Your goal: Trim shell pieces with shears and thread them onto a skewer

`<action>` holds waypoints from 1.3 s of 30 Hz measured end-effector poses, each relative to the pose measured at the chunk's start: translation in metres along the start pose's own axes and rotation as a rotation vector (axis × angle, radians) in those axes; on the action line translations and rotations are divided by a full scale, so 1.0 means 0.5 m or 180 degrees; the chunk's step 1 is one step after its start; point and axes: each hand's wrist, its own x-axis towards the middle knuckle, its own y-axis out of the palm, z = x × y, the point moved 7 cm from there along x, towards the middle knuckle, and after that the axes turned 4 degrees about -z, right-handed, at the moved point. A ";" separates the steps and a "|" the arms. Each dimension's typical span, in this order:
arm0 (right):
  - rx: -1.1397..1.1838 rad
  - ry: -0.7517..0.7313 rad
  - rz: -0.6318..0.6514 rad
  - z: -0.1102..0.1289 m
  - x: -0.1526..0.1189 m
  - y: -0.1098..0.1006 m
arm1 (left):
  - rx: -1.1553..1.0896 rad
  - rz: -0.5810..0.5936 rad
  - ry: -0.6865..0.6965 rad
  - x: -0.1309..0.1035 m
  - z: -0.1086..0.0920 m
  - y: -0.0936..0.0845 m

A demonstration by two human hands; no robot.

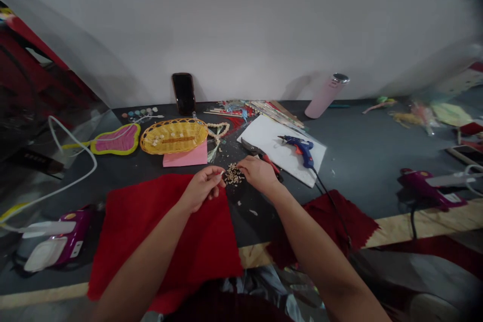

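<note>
My left hand (204,187) is closed in a pinch on a small pale piece (222,173), over the upper right corner of a red cloth (166,241). Beside its fingertips, a heap of tiny tan pieces (233,176) lies loose on the dark table. My right hand (258,173) reaches to the heap's right edge with its fingers pressed together; whatever may be between them is hidden. Just behind that hand are pliers with red handles (268,161), partly covered by it.
A yellow wicker basket (173,137) holding a few pale bits stands on pink paper (184,157). A blue glue gun (300,147) rests on a white board (260,133), its cord running to the front edge. Behind are a phone (183,93), sticks (279,114) and a pink bottle (326,95).
</note>
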 end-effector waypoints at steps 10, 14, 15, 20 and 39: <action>-0.0025 -0.0063 0.0016 -0.004 0.000 0.016 | -0.0008 -0.0044 -0.0037 0.000 0.001 -0.001; 0.0291 -0.0137 -0.0048 -0.004 -0.001 0.004 | -0.0025 -0.0034 -0.0024 0.001 0.005 -0.003; 0.0377 -0.0234 -0.0078 0.003 -0.002 -0.001 | -0.0032 -0.0019 -0.0015 0.001 0.006 -0.003; 0.0532 -0.1006 -0.0045 0.057 -0.009 0.001 | -0.0009 0.0032 0.0019 0.003 0.007 -0.003; 0.0071 -0.0574 0.0254 0.000 -0.012 -0.008 | -0.0044 -0.0038 -0.0095 0.001 0.002 -0.003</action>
